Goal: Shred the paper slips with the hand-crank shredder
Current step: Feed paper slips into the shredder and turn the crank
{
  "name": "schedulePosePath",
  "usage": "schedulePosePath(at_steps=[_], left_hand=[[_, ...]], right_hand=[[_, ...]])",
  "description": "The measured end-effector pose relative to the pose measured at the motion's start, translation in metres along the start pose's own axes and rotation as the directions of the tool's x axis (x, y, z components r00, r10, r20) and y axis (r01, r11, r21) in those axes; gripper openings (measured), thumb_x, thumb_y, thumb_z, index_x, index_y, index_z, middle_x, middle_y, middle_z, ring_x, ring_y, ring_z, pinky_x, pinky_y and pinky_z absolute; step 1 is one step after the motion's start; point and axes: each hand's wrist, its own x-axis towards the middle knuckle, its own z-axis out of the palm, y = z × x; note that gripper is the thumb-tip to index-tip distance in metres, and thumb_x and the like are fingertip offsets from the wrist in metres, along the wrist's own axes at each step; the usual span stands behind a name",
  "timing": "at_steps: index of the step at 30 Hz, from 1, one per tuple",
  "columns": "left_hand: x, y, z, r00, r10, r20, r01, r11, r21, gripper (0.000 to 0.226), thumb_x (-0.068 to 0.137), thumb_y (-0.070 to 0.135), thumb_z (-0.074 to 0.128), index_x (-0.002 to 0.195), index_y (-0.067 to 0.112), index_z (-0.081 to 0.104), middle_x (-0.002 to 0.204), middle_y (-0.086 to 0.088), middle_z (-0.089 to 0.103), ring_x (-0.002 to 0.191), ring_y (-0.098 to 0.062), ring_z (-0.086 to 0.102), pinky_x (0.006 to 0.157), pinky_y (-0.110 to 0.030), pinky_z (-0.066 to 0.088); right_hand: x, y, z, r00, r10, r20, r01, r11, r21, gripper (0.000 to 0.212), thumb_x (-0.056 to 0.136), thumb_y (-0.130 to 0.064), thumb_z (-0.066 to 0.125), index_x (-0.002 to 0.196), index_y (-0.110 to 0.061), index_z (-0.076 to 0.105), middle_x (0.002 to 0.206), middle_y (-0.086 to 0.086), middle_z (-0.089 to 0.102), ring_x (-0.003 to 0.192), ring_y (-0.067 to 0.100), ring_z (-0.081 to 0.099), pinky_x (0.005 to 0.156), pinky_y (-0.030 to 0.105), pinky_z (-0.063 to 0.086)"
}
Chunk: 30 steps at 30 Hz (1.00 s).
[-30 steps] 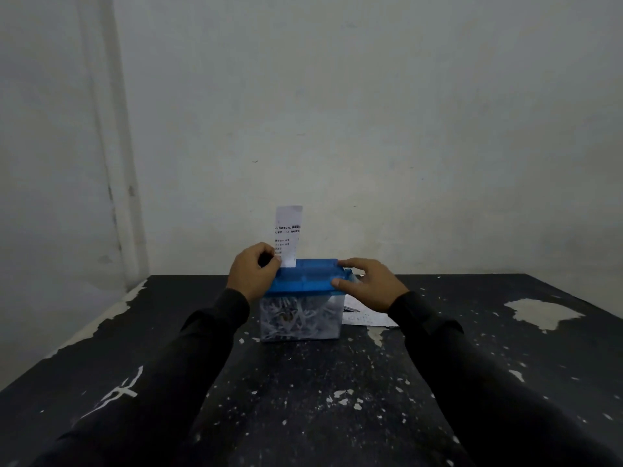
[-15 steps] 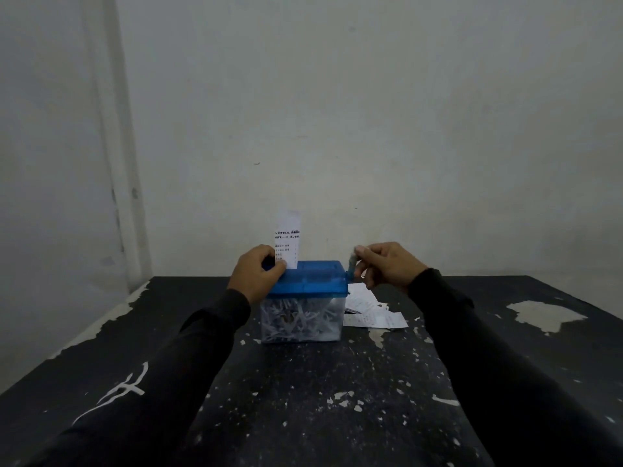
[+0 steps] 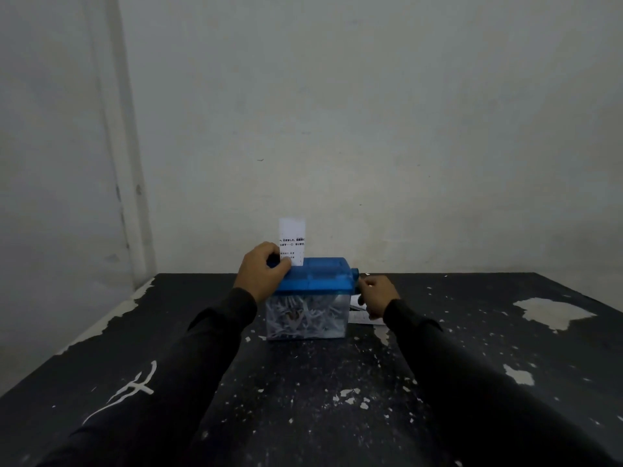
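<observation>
A small hand-crank shredder (image 3: 315,276) with a blue lid and a clear bin full of white paper strips (image 3: 303,318) stands on the black table (image 3: 303,399). A white printed paper slip (image 3: 292,237) stands upright in the lid's slot. My left hand (image 3: 261,274) grips the lid's left end, thumb next to the slip. My right hand (image 3: 376,294) is curled low beside the shredder's right side, below the blue crank hub (image 3: 354,274); the handle itself is hidden in the hand.
More white paper slips (image 3: 362,316) lie on the table right of the shredder, partly behind my right hand. The tabletop paint is chipped, with a pale bare patch (image 3: 553,313) at the right. A grey wall (image 3: 337,129) rises just behind the table.
My right hand went from the lid's right edge up to the crank, then swung down to beside the bin. The slip stands a little lower in the slot. My left hand stayed put.
</observation>
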Motion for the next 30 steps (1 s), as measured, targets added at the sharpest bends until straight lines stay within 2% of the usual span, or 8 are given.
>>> schedulePosePath(at_steps=[3, 7, 10, 13, 17, 21, 26, 30], left_hand=[[-0.002, 0.004, 0.002, 1.000, 0.001, -0.006, -0.001, 1.000, 0.001, 0.021, 0.093, 0.011, 0.067, 0.078, 0.014, 0.053, 0.085, -0.003, 0.058, 0.078, -0.014, 0.055, 0.062, -0.015, 0.041], [-0.002, 0.004, 0.004, 1.000, 0.000, -0.019, 0.001, 1.000, 0.022, 0.017, 0.091, 0.009, 0.067, 0.080, 0.003, 0.056, 0.085, -0.009, 0.060, 0.078, -0.016, 0.054, 0.061, -0.011, 0.041], [0.000, 0.004, 0.004, 1.000, 0.004, -0.006, -0.004, 0.999, 0.035, 0.017, 0.091, 0.009, 0.066, 0.080, 0.003, 0.055, 0.085, -0.010, 0.059, 0.078, -0.020, 0.054, 0.061, -0.014, 0.039], [-0.001, 0.002, 0.005, 0.999, -0.004, 0.035, 0.004, 1.000, -0.013, 0.021, 0.095, 0.021, 0.069, 0.088, 0.005, 0.058, 0.093, -0.006, 0.061, 0.085, -0.018, 0.059, 0.067, -0.018, 0.044], [-0.002, 0.000, 0.005, 0.995, -0.028, 0.096, 0.040, 0.992, -0.122, 0.033, 0.089, 0.040, 0.077, 0.105, 0.013, 0.066, 0.106, -0.001, 0.065, 0.096, -0.012, 0.063, 0.077, -0.019, 0.050], [-0.004, -0.002, 0.005, 0.982, -0.098, 0.163, 0.128, 0.974, -0.189, 0.053, 0.078, 0.053, 0.084, 0.111, 0.016, 0.064, 0.112, 0.005, 0.070, 0.102, -0.010, 0.066, 0.079, -0.020, 0.052], [-0.002, -0.002, 0.007, 0.982, -0.110, 0.156, 0.137, 0.975, -0.174, 0.046, 0.079, 0.047, 0.084, 0.110, 0.018, 0.065, 0.110, 0.005, 0.069, 0.101, -0.014, 0.066, 0.082, -0.027, 0.053], [0.000, -0.004, 0.005, 0.977, -0.109, 0.181, 0.140, 0.975, -0.171, 0.071, 0.064, 0.070, 0.079, 0.110, 0.018, 0.066, 0.110, 0.002, 0.070, 0.100, -0.016, 0.067, 0.085, -0.033, 0.057]], right_hand=[[-0.022, 0.006, -0.003, 1.000, -0.023, -0.008, 0.022, 0.998, -0.063, 0.044, 0.106, -0.035, 0.046, 0.075, -0.008, 0.064, 0.069, 0.005, 0.062, 0.052, 0.012, 0.050, 0.050, 0.025, 0.044], [-0.052, 0.005, -0.009, 0.998, -0.063, 0.004, 0.063, 0.997, 0.035, 0.049, 0.106, -0.040, 0.044, 0.077, -0.007, 0.065, 0.063, -0.002, 0.061, 0.040, 0.000, 0.047, 0.044, 0.019, 0.037], [-0.061, 0.009, -0.013, 0.989, -0.062, 0.134, 0.043, 0.989, 0.144, 0.039, 0.105, -0.038, 0.043, 0.083, -0.013, 0.062, 0.070, -0.003, 0.055, 0.051, 0.009, 0.043, 0.046, 0.024, 0.035], [-0.061, 0.016, -0.016, 0.977, -0.102, 0.187, 0.086, 0.992, 0.092, 0.037, 0.104, -0.040, 0.049, 0.084, -0.012, 0.062, 0.071, 0.000, 0.050, 0.053, 0.010, 0.042, 0.051, 0.027, 0.037], [-0.060, 0.016, -0.021, 0.968, -0.132, 0.213, 0.126, 0.991, 0.039, 0.057, 0.101, -0.052, 0.049, 0.097, 0.002, 0.066, 0.068, 0.001, 0.052, 0.055, 0.010, 0.045, 0.056, 0.030, 0.041], [-0.065, 0.014, -0.026, 0.959, -0.150, 0.242, 0.123, 0.985, 0.122, 0.047, 0.101, -0.051, 0.049, 0.081, -0.010, 0.061, 0.061, -0.003, 0.046, 0.052, 0.012, 0.042, 0.053, 0.029, 0.039], [-0.077, -0.011, -0.029, 0.974, -0.203, 0.103, 0.156, 0.925, 0.346, 0.047, 0.102, -0.051, 0.047, 0.082, -0.011, 0.060, 0.058, -0.005, 0.038, 0.048, 0.011, 0.036, 0.048, 0.027, 0.033], [-0.064, -0.046, -0.033, 0.980, -0.199, 0.013, 0.171, 0.872, 0.458, 0.047, 0.107, -0.048, 0.036, 0.076, -0.017, 0.052, 0.060, -0.004, 0.037, 0.048, 0.013, 0.035, 0.048, 0.028, 0.031]])
